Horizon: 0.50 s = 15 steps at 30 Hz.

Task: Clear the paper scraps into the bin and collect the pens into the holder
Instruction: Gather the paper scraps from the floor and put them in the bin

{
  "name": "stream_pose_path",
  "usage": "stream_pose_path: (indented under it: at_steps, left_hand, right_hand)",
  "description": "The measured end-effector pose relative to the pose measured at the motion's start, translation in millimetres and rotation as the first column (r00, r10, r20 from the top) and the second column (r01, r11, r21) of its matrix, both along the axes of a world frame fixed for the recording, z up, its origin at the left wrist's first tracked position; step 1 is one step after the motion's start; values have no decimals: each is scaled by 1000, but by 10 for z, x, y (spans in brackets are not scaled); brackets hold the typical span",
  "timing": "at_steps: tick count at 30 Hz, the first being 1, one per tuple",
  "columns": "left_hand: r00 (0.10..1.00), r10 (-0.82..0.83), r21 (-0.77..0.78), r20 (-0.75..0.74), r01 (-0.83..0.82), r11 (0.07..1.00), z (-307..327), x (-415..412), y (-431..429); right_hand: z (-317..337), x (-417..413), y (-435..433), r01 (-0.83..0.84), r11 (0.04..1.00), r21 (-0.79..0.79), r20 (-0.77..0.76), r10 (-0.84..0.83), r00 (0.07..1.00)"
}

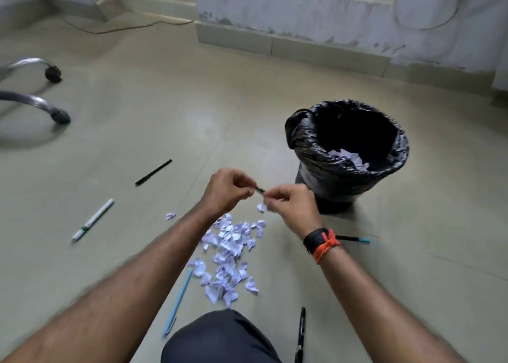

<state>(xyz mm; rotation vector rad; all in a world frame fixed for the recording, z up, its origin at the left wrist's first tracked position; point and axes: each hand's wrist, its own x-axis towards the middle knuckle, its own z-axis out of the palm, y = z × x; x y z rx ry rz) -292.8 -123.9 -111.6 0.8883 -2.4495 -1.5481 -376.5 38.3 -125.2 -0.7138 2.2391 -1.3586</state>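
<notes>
Both hands meet in mid-air above the floor (137, 120), just over the far end of the heap of paper scraps (229, 255). The left hand (225, 191) and right hand (292, 207) are each curled nearly closed, fingertips pinched on a small dark thing (260, 189) held between them. It looks like a pen or a pen cap, too little showing to say which. Its short visible length runs roughly left to right, hand to hand.

The scraps lie directly below and toward the person, a loose strip running from the hands back to the knee (220, 338). The bin (349, 153) stands just right of the right hand, mouth open, black liner, some paper already inside. So the right hand is the nearer one for any drop into the bin; judging by the heap, most of the clearing is not yet done.

Pens lie scattered on the floor:
- black pen (153, 172), far left, angled up to the right
- white pen (93, 219), further left, same slant
- light blue pen (177, 302), beside the heap's left edge, nearly along the left forearm
- black pen by the knee (301, 332), almost pointing straight away
- blue-tipped pen (354, 239), behind the right wrist

No holder in view. Chair legs (35, 87) at far left, well apart.
</notes>
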Motion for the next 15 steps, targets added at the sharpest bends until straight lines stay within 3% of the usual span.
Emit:
stream_pose_path:
  at_steps: [4, 9, 12, 15]
  left_hand:
    - [972, 106, -153, 208, -75, 985, -599, 541, -197]
    - [864, 284, -370, 417, -124, 921, -1052, 820, -529]
    - [789, 346, -407, 507, -135, 903, -1212, 858, -683]
    - [765, 325, -398, 556, -98, 912, -1309, 855, -898]
  right_hand:
    - [-716, 45, -155, -125, 940, 317, -7, 134, 991]
    - [-1115, -109, -372, -197, 740, 643, -25, 277, 960]
    - [-1247, -132, -485, -196, 667, 719, -34, 315, 949]
    - [-1313, -84, -537, -230, 680, 697, -14, 333, 943]
